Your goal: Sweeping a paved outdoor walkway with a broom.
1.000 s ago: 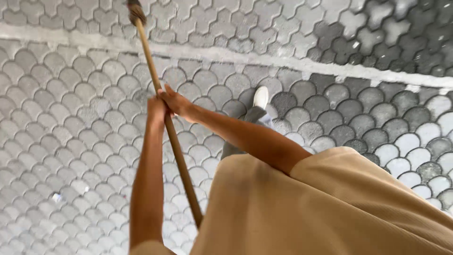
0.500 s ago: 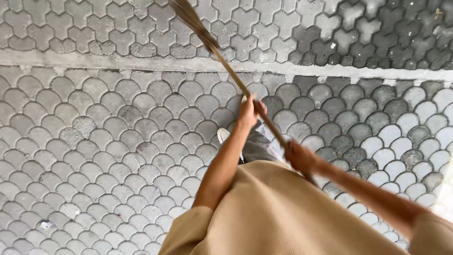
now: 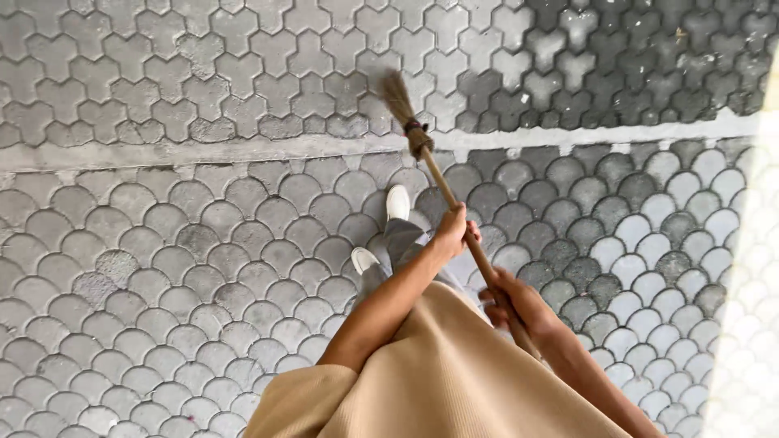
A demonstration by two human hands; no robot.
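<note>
While we look down past our tan top (image 3: 454, 381), both hands hold a broom (image 3: 430, 166) out in front of us over the paved ground. Our left hand (image 3: 453, 234) is wrapped around the wooden handle higher up, its grip pressed together on the stick, and our right hand (image 3: 511, 304) closes around the same handle lower down, near our waist. The handle slants up and away to the left, and the bound bristle head (image 3: 398, 97) rests on or just above the pale strip (image 3: 203, 152) that divides the scale-shaped pavers (image 3: 162, 268) from the three-lobed ones (image 3: 243, 57); we cannot tell whether the tips touch. Our two white shoes (image 3: 398, 201) stand on the scale-shaped pavers just left of the handle. To sweep well from this stance, we judge it best to keep the hands well apart on the stick, let the upper hand steer and the lower one push, keep the bristles low across the joints, and draw the strokes clear of our feet.
</note>
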